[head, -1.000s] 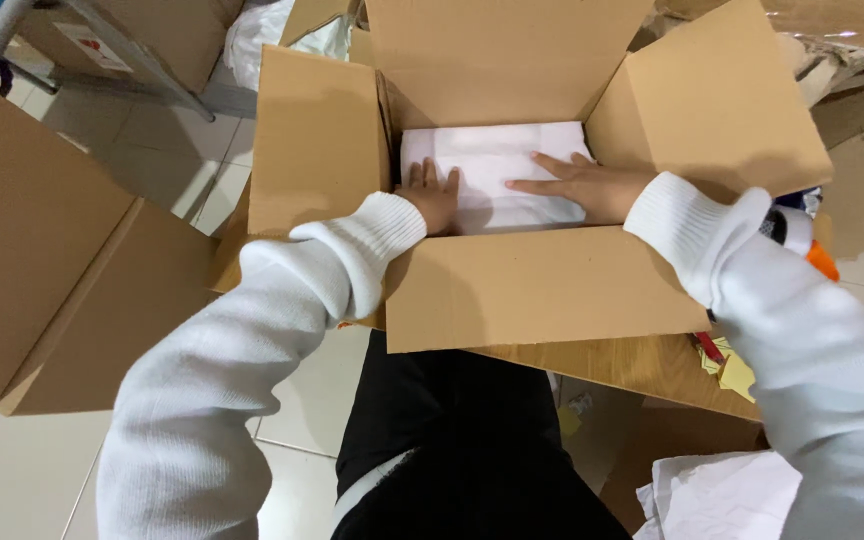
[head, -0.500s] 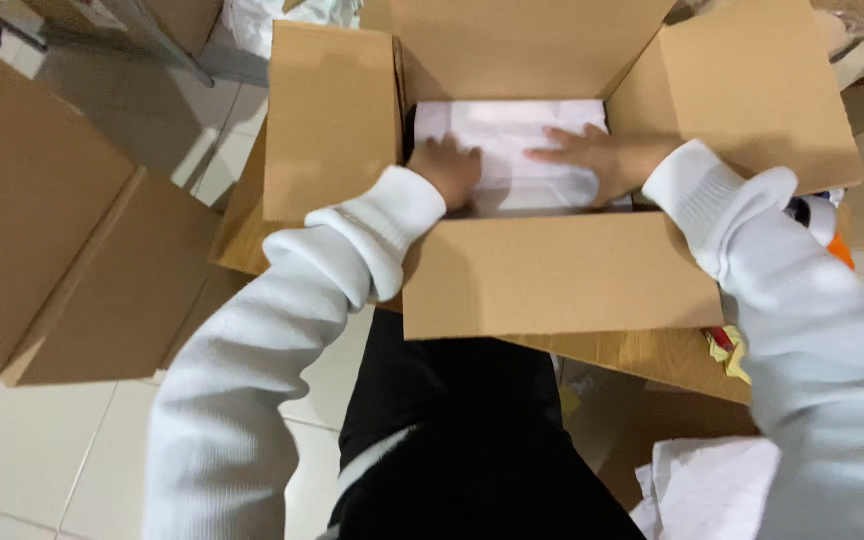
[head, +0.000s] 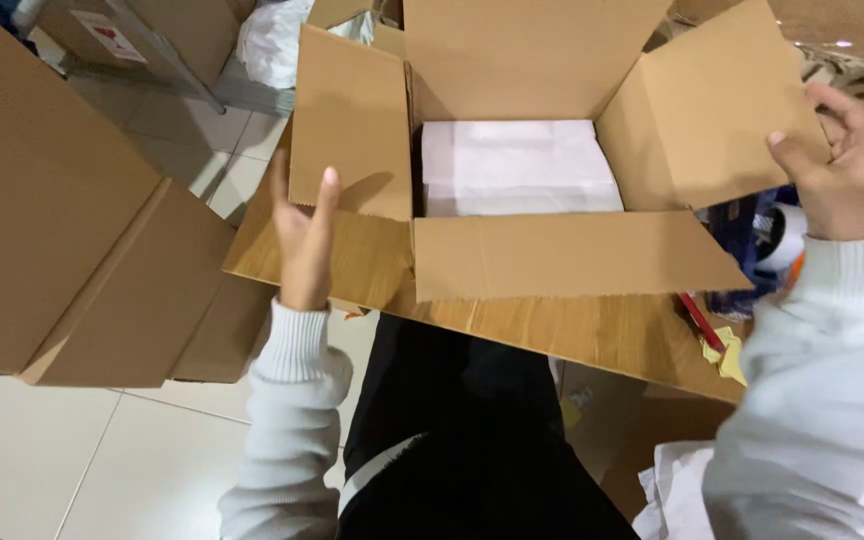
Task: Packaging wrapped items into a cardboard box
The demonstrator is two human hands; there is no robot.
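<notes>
From above, the open cardboard box (head: 552, 200) sits on a wooden board (head: 592, 335), white folded goods (head: 517, 165) flat inside. The left hand (head: 302, 235) grips the left flap's edge, the right hand (head: 837, 165) pinches the right flap's corner; both flaps splay outward, leaving the opening clear.

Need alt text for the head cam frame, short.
Seen from above, a person's left hand and right hand grip the side flaps of an open cardboard box on a wooden table. Folded white material lies inside; another cardboard box stands to the left on a tiled floor.
</notes>
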